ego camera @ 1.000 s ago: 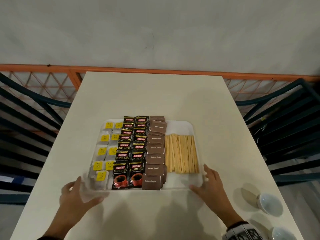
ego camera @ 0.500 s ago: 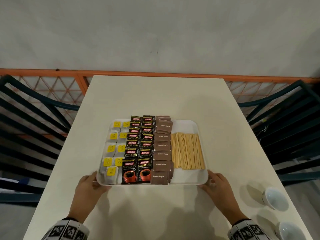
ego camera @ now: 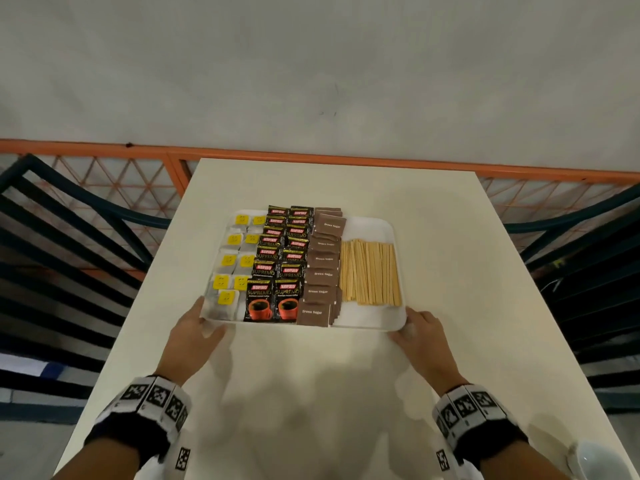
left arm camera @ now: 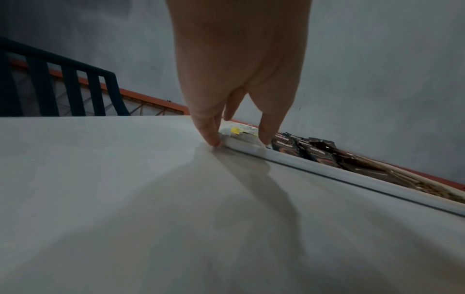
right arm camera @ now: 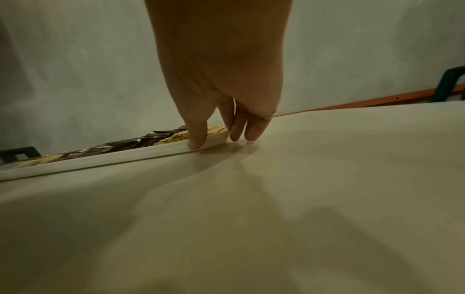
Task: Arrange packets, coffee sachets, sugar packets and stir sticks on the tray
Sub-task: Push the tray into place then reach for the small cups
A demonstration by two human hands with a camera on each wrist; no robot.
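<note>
The left hand's (ego camera: 194, 332) fingertips (left arm camera: 214, 139) press straight against the near-left corner of the white tray (ego camera: 367, 325), holding nothing; the right hand (ego camera: 420, 336) likewise sets straight fingers (right arm camera: 197, 142) on the near-right corner. On the tray, from left to right, lie 2 columns of yellow-tagged packets (ego camera: 235, 263), 2 columns of black coffee sachets (ego camera: 280, 268), a column of brown sugar packets (ego camera: 322, 271) and a row of stir sticks (ego camera: 369, 271). The tray sits mid-table (ego camera: 311, 393); a white cup (ego camera: 594, 462) stands at the near-right edge.
</note>
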